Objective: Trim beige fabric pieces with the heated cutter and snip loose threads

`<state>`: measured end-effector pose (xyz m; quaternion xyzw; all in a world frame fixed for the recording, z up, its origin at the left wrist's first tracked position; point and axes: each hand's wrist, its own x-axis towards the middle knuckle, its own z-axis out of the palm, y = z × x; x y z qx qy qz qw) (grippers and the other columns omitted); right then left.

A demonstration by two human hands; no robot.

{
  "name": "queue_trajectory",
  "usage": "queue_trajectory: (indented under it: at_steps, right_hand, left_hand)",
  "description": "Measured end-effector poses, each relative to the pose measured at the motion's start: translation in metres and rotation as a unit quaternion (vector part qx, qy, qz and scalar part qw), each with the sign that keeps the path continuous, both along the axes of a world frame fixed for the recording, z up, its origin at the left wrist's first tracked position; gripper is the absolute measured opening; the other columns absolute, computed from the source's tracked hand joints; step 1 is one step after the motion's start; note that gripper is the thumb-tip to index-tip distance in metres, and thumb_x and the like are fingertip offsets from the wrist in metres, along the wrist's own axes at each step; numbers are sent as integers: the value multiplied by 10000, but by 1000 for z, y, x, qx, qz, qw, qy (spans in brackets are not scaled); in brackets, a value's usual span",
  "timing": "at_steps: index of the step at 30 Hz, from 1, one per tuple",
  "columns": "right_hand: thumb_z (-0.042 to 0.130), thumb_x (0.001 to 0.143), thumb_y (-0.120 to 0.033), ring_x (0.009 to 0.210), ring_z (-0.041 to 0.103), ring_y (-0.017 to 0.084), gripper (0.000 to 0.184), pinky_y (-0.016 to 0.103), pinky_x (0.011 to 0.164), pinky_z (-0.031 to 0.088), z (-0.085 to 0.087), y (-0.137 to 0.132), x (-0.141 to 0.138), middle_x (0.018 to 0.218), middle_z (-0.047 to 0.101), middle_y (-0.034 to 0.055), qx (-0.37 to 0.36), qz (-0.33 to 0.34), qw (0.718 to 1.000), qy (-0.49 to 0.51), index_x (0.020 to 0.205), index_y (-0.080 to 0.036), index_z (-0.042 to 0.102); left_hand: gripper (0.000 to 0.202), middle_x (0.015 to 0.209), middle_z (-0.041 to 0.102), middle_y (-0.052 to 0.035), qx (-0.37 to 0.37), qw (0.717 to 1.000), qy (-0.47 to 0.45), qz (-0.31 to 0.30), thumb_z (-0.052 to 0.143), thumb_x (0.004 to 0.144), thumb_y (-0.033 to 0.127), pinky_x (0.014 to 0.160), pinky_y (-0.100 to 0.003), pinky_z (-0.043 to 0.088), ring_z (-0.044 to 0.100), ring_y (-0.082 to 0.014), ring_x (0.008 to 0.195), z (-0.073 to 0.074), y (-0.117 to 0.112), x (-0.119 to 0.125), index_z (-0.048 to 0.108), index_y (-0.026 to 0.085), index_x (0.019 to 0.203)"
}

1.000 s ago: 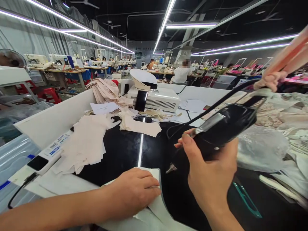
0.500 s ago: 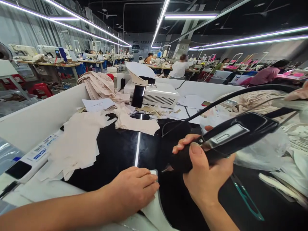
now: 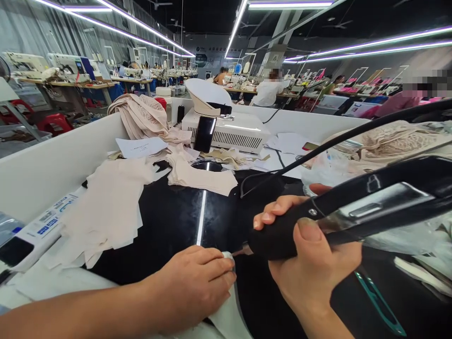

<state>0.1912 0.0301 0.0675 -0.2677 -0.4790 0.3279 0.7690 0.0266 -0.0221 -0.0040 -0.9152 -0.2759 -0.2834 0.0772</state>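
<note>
My left hand (image 3: 192, 287) is closed around the end of a pale white fabric strip (image 3: 231, 314), on the black tabletop. My right hand (image 3: 312, 270) grips a black corded hand tool (image 3: 381, 202) with a silver side panel. A short metal tip (image 3: 243, 251) sticks out of the tool and points at the fabric end by my left fingertips. Whether the tip touches the cloth I cannot tell. A stack of cream cut fabric pieces (image 3: 205, 179) lies beyond my hands.
More pale fabric pieces (image 3: 109, 202) lie on the left. A white vented machine (image 3: 243, 134) stands at the back, a phone (image 3: 205, 134) against it. Right of my hand lies a teal tool (image 3: 381, 303), near plastic bags. Low white walls (image 3: 60, 181) edge the table.
My right hand has shifted slightly right, and the tool looks larger and closer to the camera. Its metal tip now reaches the fabric end. My left hand has barely moved.
</note>
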Motion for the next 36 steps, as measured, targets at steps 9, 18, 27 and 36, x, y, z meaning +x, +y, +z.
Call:
queue_trajectory:
  at_steps: [9,18,27,36]
  right_hand:
    - [908,806,-413,552,637,173,448,335,480,572,-5,2,1,767,674,-37,4,-17,999,-32,1141,-276,644]
    - [891,821,-440,545,636,167,450,322,480,567,-6,1,2,759,679,-49,1,-18,998,-53,1143,-278,622]
    - [892,831,-441,553,643,170,444,322,483,560,-6,2,2,761,673,-51,-1,-14,998,-60,1142,-281,619]
    - [899,833,-417,553,650,165,433,315,485,583,-7,4,2,760,683,-46,14,-9,998,-54,1143,-266,637]
  left_hand:
    - [212,1211,775,-43,8,1000,14,10,520,1115,207,859,-290,602,705,-158,1090,-1,0,0,716,140,1165]
    - [225,1336,736,-94,-6,1000,26,14,535,1100,191,886,-286,589,697,-180,1134,-3,-4,-3,701,140,1242]
    - [208,1292,758,-71,-4,999,21,28,528,1101,192,836,-296,591,717,-176,1075,-1,-5,-2,695,142,1214]
    - [182,1261,770,-47,13,999,12,31,545,1079,159,840,-299,594,723,-181,1075,-1,-6,0,692,132,1184]
